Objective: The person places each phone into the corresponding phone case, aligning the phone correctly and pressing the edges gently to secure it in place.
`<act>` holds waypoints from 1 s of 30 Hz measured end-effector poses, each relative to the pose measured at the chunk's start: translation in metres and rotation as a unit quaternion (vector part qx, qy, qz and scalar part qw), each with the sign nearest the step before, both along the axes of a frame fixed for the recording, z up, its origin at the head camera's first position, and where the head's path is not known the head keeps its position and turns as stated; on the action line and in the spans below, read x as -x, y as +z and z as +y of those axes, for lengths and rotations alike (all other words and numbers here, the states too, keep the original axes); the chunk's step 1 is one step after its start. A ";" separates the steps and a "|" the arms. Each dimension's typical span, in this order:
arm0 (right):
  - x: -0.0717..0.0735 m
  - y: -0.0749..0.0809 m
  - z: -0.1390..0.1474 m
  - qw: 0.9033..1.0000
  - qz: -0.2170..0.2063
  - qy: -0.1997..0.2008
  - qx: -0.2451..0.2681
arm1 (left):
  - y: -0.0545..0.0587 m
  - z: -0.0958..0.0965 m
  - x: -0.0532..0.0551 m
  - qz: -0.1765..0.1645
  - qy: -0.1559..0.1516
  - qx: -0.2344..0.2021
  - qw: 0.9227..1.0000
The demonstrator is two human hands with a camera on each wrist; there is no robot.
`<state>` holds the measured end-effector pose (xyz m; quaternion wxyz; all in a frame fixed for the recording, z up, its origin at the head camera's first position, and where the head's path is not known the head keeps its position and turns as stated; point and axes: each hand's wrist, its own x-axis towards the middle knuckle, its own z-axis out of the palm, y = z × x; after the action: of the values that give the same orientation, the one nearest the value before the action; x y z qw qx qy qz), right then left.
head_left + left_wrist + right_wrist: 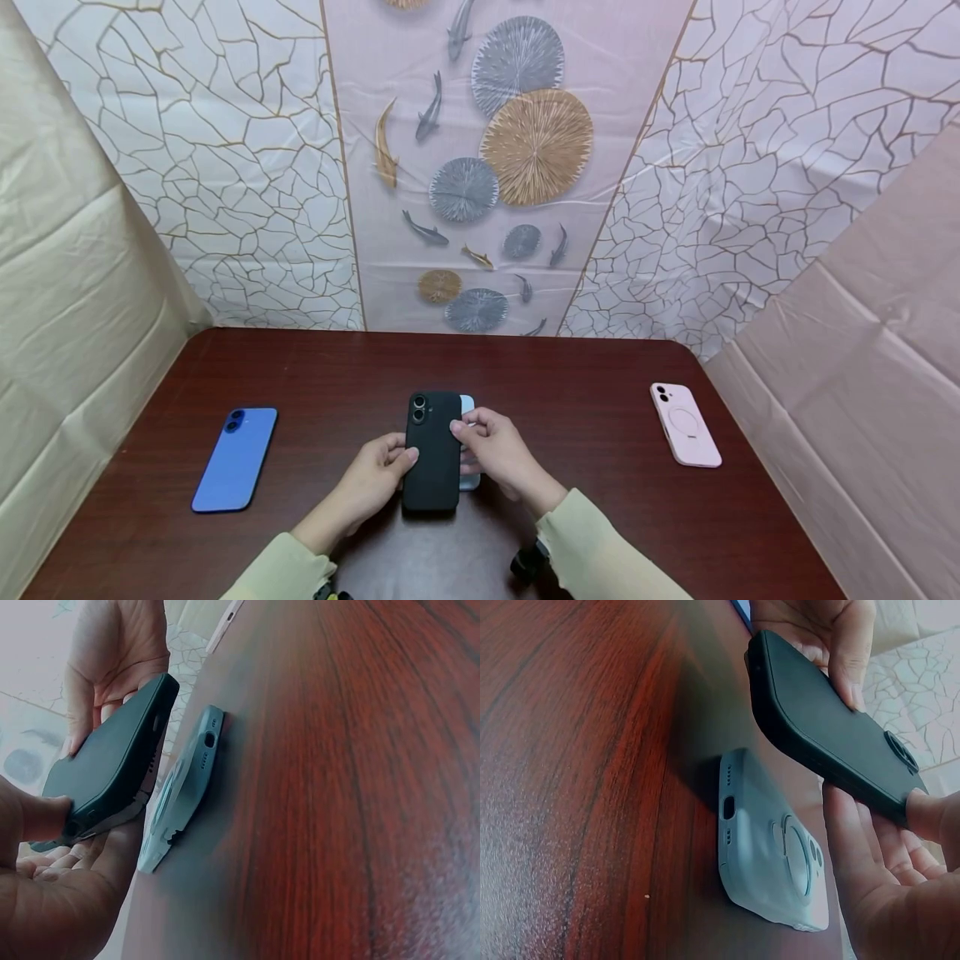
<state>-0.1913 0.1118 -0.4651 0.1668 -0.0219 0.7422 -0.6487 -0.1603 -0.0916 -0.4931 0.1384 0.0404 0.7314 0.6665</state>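
Note:
Both hands hold a phone case (pixel 433 475), black with two camera openings at its upper left, raised off the table. My left hand (pixel 372 477) pinches its left side, thumb on the back and fingers beneath. At the right side my right hand (pixel 501 454) grips it the same way. A pale edge shows under the black case in the left wrist view, so something sits against its inner side; what exactly is hidden. Below and to the right lies a pale blue phone case (pixel 761 832) with a ring on its back, partly covered by the black one in the head view.
On the left of the dark red wooden table (pixel 337 367) lies a blue phone (pixel 236 458), back up. A pink phone case (pixel 686 425) with a ring lies toward the right edge. Patterned cloth (pixel 255 167) hangs behind the table.

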 end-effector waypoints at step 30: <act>0.003 0.015 0.003 0.999 -0.002 -0.048 0.003 | -0.008 -0.005 0.003 -0.008 -0.085 -0.059 0.995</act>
<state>-0.1945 0.1151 -0.4506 0.1366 0.0142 0.7401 -0.6584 -0.1631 -0.0967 -0.5014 0.1979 0.1055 0.6837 0.6945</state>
